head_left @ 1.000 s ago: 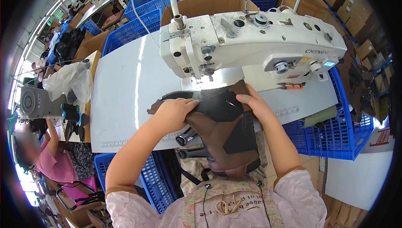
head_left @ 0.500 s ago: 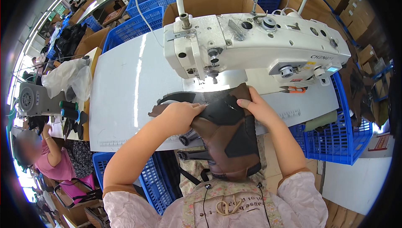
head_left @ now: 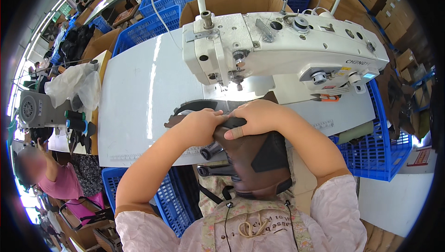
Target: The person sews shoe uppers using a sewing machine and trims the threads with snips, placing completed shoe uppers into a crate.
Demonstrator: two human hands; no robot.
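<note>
A brown and black leather boot upper point(head_left: 245, 164) hangs over the near edge of the sewing table into my lap, with its far end on the tabletop. My left hand point(head_left: 204, 120) grips its left side, fingertips pressed on the leather near the middle. Across the upper from the right, my right hand point(head_left: 255, 115) presses down, thumb with a tan wrap on the black panel and fingers near the left fingertips. Just beyond my hands is the white sewing machine point(head_left: 287, 48), its needle area lit brightly. My hands hide part of the leather's far end.
Orange-handled thread snips point(head_left: 327, 97) lie on the table point(head_left: 125, 103), right of my hands. Blue crates point(head_left: 371, 154) stand at right and below left. Two dark metal levers point(head_left: 215, 170) jut out beside the upper. A co-worker in pink point(head_left: 62, 182) sits at far left.
My right hand has moved left from the upper's right edge onto its middle, beside my left hand. The upper's right side has shifted slightly; my left hand stays nearly in place.
</note>
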